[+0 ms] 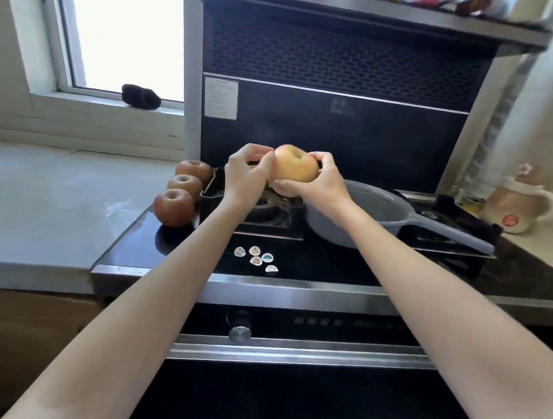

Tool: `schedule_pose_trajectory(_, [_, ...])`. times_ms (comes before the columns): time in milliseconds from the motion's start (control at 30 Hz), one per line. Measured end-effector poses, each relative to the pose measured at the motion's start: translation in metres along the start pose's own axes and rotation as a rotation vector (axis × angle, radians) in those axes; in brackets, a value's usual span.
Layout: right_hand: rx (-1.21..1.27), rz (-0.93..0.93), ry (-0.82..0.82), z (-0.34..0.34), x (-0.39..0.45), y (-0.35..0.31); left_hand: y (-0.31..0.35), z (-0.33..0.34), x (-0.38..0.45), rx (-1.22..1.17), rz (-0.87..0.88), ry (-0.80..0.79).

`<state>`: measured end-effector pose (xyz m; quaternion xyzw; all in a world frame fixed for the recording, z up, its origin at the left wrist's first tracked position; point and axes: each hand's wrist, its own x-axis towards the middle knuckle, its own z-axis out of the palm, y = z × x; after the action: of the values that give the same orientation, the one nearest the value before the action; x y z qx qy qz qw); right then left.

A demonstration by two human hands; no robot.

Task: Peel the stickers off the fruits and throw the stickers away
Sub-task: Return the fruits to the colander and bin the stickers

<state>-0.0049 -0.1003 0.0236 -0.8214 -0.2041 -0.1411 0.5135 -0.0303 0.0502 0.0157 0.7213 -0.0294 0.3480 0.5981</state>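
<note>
Apple (294, 167) held up by both hands over the stove.
Right hand (322, 188) should grip steady; left hand (245, 174) fingertips pinch at its side, lifting the sticker edge slowly.

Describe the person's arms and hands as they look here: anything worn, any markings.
Both forearms are bare as far as the view reaches: no sleeves show. The left hand and right hand wear no gloves, and no rings, watch or bracelet show at the wrists. No marks stand out.

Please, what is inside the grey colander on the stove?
The grey colander shows only its perforated inner wall; no fruit is visible in it. Its near left part and bottom are covered by the right hand and forearm, so that area cannot be checked.
</note>
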Motion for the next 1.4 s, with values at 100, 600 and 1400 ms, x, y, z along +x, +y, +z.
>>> schedule_pose_trajectory(100, [-0.04,0.063,0.065,-0.023,0.008,0.015,-0.016,0.02,-0.004,-0.014,0.092,-0.075])
schedule_pose_trajectory(600, [-0.728,0.324,0.17,-0.081,0.037,0.072,-0.061,0.069,0.01,0.296,0.306,-0.576])
schedule_pose_trajectory(1400, [-0.98,0.535,-0.19,-0.094,0.056,0.096,-0.062,0.069,0.013,0.237,0.298,-0.601])
